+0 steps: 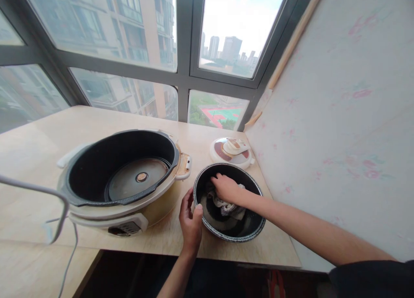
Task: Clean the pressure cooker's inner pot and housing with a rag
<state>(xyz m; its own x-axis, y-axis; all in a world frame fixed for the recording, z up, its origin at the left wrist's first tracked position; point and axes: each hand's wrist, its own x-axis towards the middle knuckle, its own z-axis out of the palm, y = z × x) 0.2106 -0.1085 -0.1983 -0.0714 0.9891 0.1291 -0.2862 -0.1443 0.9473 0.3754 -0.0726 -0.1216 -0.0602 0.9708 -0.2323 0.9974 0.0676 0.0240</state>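
Note:
A dark inner pot (207,170) with a speckled rim stands on the pale counter, tilted slightly in view. My left hand (190,222) grips its left side, the thumb near the rim and the fingers around the outer wall. Inside the pot, my right hand (224,188) presses a crumpled greyish patterned cloth (231,207) against the far left part of the inner wall. Some fingertips of the right hand are hidden by the cloth and the pot's shade. To the left sits the rice cooker body (161,203), uncovered, its heating plate (139,179) showing inside.
Behind the pot lies a round white and brown lid (231,151). A grey cable (63,203) hangs at the left. The wooden counter (184,136) meets windows at the back and a flowered wall (339,117) at the right; its front edge runs just below the pot.

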